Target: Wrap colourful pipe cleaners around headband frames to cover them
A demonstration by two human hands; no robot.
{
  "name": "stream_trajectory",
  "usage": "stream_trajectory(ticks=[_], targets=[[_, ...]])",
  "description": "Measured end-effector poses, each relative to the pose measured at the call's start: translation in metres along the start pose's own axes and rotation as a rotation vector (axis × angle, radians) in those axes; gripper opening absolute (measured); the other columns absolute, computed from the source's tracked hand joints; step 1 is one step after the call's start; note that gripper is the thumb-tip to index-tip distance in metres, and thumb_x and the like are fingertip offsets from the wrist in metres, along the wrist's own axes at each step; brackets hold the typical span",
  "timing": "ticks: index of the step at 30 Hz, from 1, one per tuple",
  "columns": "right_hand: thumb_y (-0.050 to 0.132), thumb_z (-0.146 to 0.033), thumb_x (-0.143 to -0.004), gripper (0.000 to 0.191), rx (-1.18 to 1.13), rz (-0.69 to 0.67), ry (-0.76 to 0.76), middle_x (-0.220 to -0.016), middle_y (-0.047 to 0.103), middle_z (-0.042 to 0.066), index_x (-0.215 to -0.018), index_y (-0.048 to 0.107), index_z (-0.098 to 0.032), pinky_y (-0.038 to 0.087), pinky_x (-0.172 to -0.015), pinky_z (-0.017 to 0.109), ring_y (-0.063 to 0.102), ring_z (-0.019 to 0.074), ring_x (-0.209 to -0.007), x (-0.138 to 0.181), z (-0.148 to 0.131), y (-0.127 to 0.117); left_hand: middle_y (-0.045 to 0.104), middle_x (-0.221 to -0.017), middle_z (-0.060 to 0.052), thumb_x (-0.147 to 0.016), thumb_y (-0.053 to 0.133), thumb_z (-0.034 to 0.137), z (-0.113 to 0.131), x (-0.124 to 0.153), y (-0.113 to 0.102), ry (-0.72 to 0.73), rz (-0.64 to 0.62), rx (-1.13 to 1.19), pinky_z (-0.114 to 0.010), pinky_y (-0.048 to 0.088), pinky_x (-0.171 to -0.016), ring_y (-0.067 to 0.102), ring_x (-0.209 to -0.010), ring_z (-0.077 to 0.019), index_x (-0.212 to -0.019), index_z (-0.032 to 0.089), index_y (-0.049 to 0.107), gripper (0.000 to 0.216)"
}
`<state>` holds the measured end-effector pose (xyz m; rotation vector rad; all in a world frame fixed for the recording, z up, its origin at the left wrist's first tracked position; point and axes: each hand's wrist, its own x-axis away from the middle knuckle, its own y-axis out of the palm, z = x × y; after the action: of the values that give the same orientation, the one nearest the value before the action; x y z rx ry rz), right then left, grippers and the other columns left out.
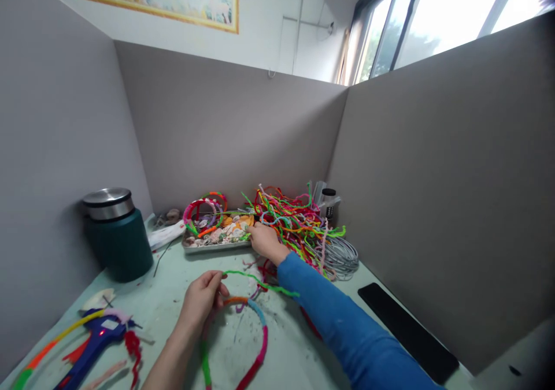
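My left hand is closed in a pinch on a hoop wrapped in coloured fuzzy pipe cleaners. A loose green pipe cleaner runs rightward from the same fingertips. My right hand, in a blue sleeve, is stretched forward to the right end of a metal tray. Its fingers are drawn together at small round pieces in that tray; what they pinch, if anything, is hidden. Right behind this hand lies a tangled heap of coloured pipe cleaners.
Finished-looking wrapped hoops rest on the tray. A dark green flask stands at the left, with a blue glue gun in front. A coil of grey wire and a black slab lie rightward. Grey partitions enclose the table.
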<state>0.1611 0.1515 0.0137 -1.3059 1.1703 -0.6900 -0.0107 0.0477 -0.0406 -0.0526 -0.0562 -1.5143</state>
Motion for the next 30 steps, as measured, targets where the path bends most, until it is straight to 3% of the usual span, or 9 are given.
stream_trajectory(ticks=[5,14,19,22,26,30], targets=[[0.051,-0.010,-0.075,0.025,0.087,-0.102,-0.050,-0.098,0.063,0.015,-0.097,0.064,-0.014,0.041,-0.071,0.030,0.059,0.0249,-0.088,-0.018,-0.004,0.005,0.057,-0.047,0.003,-0.066,0.057,0.051,0.005,0.003,0.001,0.005,-0.003,0.055,-0.018,0.026,-0.034,0.041,-0.031,-0.0067,-0.077,0.014,0.055,0.038],[0.041,-0.022,-0.088,0.022,0.094,-0.067,-0.080,-0.098,0.064,0.007,-0.098,0.060,-0.017,0.038,-0.068,0.023,0.058,0.0168,-0.085,0.009,0.040,-0.022,0.056,-0.045,0.003,-0.069,0.053,0.051,0.001,0.000,0.001,-0.008,-0.013,0.034,-0.018,0.025,-0.034,0.039,-0.031,-0.0068,-0.076,0.015,0.056,0.037],[0.048,-0.025,-0.085,0.024,0.108,-0.062,-0.090,-0.103,0.065,0.006,-0.107,0.057,-0.023,0.039,-0.070,0.024,0.059,0.0196,-0.092,0.007,0.021,-0.005,0.059,-0.048,0.003,-0.069,0.054,0.050,-0.002,0.000,0.002,0.004,-0.021,0.021,-0.018,0.027,-0.035,0.042,-0.032,-0.0073,-0.078,0.015,0.056,0.036],[0.053,-0.021,-0.081,0.024,0.115,-0.064,-0.076,-0.096,0.067,0.008,-0.105,0.059,-0.021,0.039,-0.070,0.026,0.060,0.0216,-0.090,-0.001,0.006,0.007,0.058,-0.046,0.003,-0.068,0.054,0.050,-0.004,-0.001,0.003,-0.001,-0.029,0.015,-0.018,0.027,-0.035,0.042,-0.032,-0.0073,-0.077,0.015,0.056,0.036],[0.048,-0.020,-0.084,0.019,0.084,0.015,-0.034,-0.099,0.067,0.009,-0.099,0.061,-0.019,0.038,-0.073,0.026,0.060,0.0209,-0.091,0.007,0.011,0.009,0.059,-0.049,0.002,-0.071,0.052,0.051,-0.005,0.000,0.004,0.017,-0.036,0.000,-0.018,0.027,-0.036,0.043,-0.033,-0.0073,-0.080,0.014,0.057,0.038],[0.043,-0.022,-0.088,0.022,0.035,0.139,0.070,-0.099,0.066,0.007,-0.102,0.058,-0.020,0.037,-0.072,0.024,0.060,0.0182,-0.089,0.047,0.042,0.004,0.060,-0.050,0.002,-0.072,0.051,0.050,-0.005,0.000,0.004,0.009,-0.032,-0.022,-0.018,0.027,-0.035,0.043,-0.034,-0.0078,-0.080,0.015,0.058,0.037]])
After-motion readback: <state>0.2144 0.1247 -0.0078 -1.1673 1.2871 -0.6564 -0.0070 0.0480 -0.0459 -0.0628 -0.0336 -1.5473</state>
